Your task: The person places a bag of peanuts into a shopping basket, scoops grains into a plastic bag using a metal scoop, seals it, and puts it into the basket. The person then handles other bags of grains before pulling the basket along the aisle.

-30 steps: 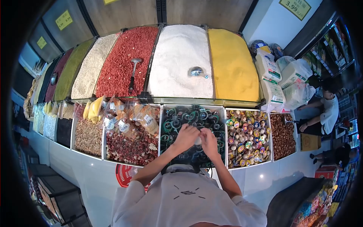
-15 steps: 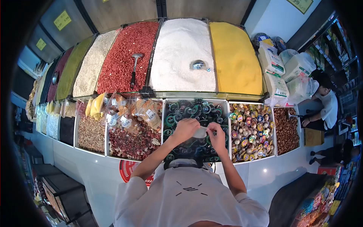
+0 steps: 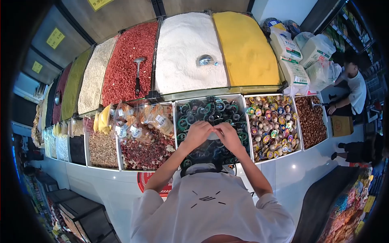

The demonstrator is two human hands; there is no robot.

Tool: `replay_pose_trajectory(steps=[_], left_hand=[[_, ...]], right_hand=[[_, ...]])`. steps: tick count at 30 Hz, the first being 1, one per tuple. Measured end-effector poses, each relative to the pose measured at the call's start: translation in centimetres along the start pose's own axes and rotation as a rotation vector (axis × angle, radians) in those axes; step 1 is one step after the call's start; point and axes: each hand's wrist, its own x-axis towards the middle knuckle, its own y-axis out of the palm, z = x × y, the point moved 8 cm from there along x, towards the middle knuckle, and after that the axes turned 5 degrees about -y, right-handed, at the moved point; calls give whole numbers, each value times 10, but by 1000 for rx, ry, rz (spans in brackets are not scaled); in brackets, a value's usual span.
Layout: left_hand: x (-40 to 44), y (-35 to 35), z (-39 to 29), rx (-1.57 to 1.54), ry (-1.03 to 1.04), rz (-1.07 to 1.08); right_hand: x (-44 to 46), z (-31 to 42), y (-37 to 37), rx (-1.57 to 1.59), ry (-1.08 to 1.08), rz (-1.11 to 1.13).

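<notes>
My left hand (image 3: 197, 134) and my right hand (image 3: 228, 137) meet in front of my chest, fingertips close together. Both pinch the edge of a thin, see-through plastic bag (image 3: 212, 137), much of it hidden by my fingers or lost against the dark things below. Under my hands is a white-edged bin of dark packaged cups (image 3: 219, 106) with green rims. Right of it, another bin holds small round packs (image 3: 275, 129) with colourful lids. To the left, bagged dried goods (image 3: 137, 121) lie on a reddish dried mix (image 3: 146, 154).
Behind stand sloped bins of red peanuts (image 3: 127, 52), white grain or flour (image 3: 186, 40) and yellow grain (image 3: 247, 48). A scoop (image 3: 137, 75) lies on the peanuts. A person (image 3: 356, 89) crouches at right beside a carton (image 3: 341, 125). A red basket (image 3: 148, 182) sits by my left elbow.
My hands have drawn closer together, and the bag between them shows less. The view has tilted slightly.
</notes>
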Motion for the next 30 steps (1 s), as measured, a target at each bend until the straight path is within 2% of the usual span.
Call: replay_pose_trajectory(steps=[3, 4, 6, 8, 10, 17, 21, 26, 28, 30], left_hand=[[0, -3, -4, -5, 31, 18], [-1, -2, -5, -6, 31, 34], [-2, 0, -11, 38, 84, 47], [-4, 6, -12, 51, 72, 107], [-6, 8, -15, 52, 98, 134], [-8, -32, -2, 87, 94, 42], [-8, -62, 2, 95, 93, -42], [-9, -98, 10, 35, -89, -181], [-20, -95, 40, 4, -165, -170], [-29, -88, 86, -538, -388, -285]], right_hand=[[5, 14, 6, -226, -181, 164], [6, 11, 4, -220, -168, 156], [4, 14, 13, -254, -307, 296], [4, 5, 16, -254, -315, 372], [3, 2, 21, -107, -305, 443], [19, 16, -1, -80, -359, 415], [38, 58, -33, -88, -414, 354], [51, 97, -59, -94, -447, 293], [57, 111, -74, 82, -420, 245], [66, 127, -88, 116, -411, 238]])
